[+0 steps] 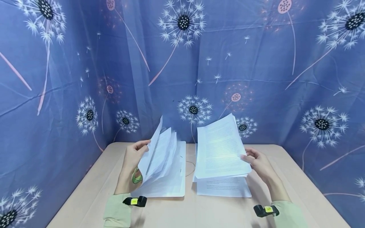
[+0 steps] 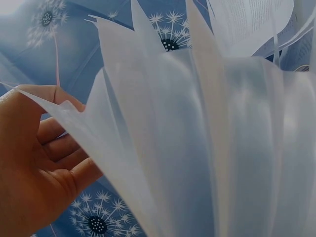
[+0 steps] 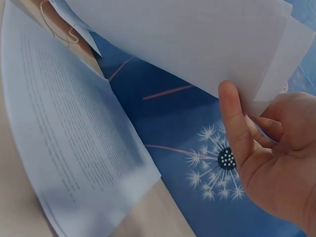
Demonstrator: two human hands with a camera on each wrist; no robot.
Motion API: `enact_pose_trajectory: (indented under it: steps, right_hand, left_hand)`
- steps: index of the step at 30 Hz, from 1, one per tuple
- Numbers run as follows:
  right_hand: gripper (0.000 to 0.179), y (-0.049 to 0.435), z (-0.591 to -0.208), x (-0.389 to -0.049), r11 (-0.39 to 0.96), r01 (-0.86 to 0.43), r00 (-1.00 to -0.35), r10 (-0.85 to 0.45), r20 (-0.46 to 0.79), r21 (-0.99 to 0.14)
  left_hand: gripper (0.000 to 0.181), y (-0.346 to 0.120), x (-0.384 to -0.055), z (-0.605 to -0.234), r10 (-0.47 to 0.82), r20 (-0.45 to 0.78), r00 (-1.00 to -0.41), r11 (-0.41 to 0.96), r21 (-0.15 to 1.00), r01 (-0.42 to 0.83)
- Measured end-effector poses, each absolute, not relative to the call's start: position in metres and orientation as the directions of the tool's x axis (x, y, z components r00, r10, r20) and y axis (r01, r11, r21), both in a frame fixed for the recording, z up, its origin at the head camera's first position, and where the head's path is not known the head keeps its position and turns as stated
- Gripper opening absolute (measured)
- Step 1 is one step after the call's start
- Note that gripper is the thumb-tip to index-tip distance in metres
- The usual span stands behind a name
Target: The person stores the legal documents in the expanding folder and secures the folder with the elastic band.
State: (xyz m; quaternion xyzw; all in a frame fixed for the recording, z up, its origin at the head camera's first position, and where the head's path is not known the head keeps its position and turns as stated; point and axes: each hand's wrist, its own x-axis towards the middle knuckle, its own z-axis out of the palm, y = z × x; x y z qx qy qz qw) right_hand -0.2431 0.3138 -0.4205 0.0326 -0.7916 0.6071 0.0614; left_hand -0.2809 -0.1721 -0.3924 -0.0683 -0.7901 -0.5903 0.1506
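On the left of the table lies a folder (image 1: 179,177) of pale, translucent leaves, fanned upward. My left hand (image 1: 136,155) pinches the outer leaf (image 1: 152,148) at its edge. In the left wrist view, several sleeve-like leaves (image 2: 177,133) spread out beside the left hand (image 2: 44,163). To the right, my right hand (image 1: 258,163) holds raised printed sheets (image 1: 222,148) by their right edge, thumb on the printed side. Below them a further printed sheet (image 1: 223,187) lies on the table. In the right wrist view, the right hand (image 3: 276,153) grips the sheets (image 3: 197,44) near a corner.
The pale table (image 1: 188,212) ends at a blue dandelion-print curtain (image 1: 182,69) behind and on both sides. A thin cord loop (image 1: 190,167) lies between the folder and the sheets. A green patch (image 1: 137,176) shows beside the left wrist.
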Motion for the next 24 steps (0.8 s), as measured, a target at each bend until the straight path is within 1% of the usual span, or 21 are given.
enact_pose_trajectory:
  steps: [8,13,18,24]
  right_hand:
    - [0.051,0.304,-0.416,-0.247,0.238,-0.125,-0.991,0.021,0.134,-0.963]
    - [0.049,0.295,-0.416,-0.25,0.193,-0.121,-0.992,0.014,0.126,-0.974]
    - [0.051,0.288,-0.416,-0.253,0.19,-0.121,-0.993,-0.008,0.122,-0.974]
    - [0.052,0.278,-0.413,-0.257,0.174,-0.099,-0.995,0.007,0.101,-0.98]
  left_hand:
    - [0.03,-0.171,-0.282,-0.393,-0.074,0.322,-0.944,0.298,0.91,0.288]
    - [0.03,-0.171,-0.282,-0.393,-0.073,0.319,-0.945,0.294,0.912,0.286]
    - [0.03,-0.172,-0.282,-0.393,-0.075,0.316,-0.946,0.294,0.913,0.282]
    - [0.03,-0.172,-0.282,-0.393,-0.076,0.312,-0.947,0.294,0.915,0.277]
